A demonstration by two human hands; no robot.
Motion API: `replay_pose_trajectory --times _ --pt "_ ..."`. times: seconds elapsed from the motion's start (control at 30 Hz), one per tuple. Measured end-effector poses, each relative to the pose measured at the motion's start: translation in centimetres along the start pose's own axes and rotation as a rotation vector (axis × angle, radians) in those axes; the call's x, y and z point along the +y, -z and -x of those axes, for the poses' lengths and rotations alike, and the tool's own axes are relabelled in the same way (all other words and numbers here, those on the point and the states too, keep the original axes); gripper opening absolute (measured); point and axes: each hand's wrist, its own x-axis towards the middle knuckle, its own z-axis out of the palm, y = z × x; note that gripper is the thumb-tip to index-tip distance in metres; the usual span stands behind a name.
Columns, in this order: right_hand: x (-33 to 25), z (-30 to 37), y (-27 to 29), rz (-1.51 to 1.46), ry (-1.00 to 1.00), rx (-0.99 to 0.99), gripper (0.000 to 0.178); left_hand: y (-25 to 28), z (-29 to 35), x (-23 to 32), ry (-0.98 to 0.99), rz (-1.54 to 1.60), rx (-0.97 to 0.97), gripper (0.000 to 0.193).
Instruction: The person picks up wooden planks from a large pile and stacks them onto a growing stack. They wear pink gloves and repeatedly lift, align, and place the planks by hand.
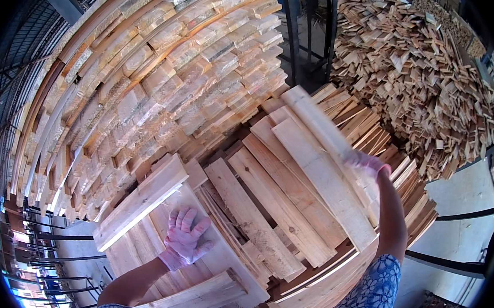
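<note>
My left hand [185, 240], in a thin pinkish glove, is open with its fingers spread over a pale, wide board surface [218, 240]. It grips nothing. To its left a thick pale plank [143, 204] lies slanted, and a shorter plank [203, 294] lies nearer to me. My right hand [366, 163], gloved alike and smeared by motion, is closed on the edge of a long wooden board [323, 128] at the right of the pile. That board is blurred too. Beside it lies a broad pale board [319, 179]. Rougher boards [281, 199] lie loosely side by side between my hands.
A tall stack of boards [166, 85], ends outward, rises at the far left. At the far right is a large heap of short wood pieces [407, 68]. Dark metal posts [310, 32] stand between them. Thin strips [363, 128] lie behind my right hand.
</note>
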Motion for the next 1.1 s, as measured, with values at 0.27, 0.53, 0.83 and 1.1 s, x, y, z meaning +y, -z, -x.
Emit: replay_pose_trajectory --times 0.27,0.53,0.83,1.1 --pt "-0.7 1.3 -0.3 -0.141 -0.064 0.088 0.102 0.3 -0.3 0.2 -0.003 -0.025 -0.013 0.075" --pt "-1.8 1.8 -0.6 0.045 -0.191 0.234 0.115 0.3 -1.1 0.4 0.011 -0.019 -0.01 0.072" --pt "-3.5 4.0 -3.4 0.165 -0.236 0.305 0.121 0.4 -0.5 0.5 0.006 -0.025 -0.008 0.07" --pt "-12.1 8.3 -9.2 0.421 -0.317 0.59 0.093 0.1 0.6 0.4 0.076 -0.08 -0.066 0.068"
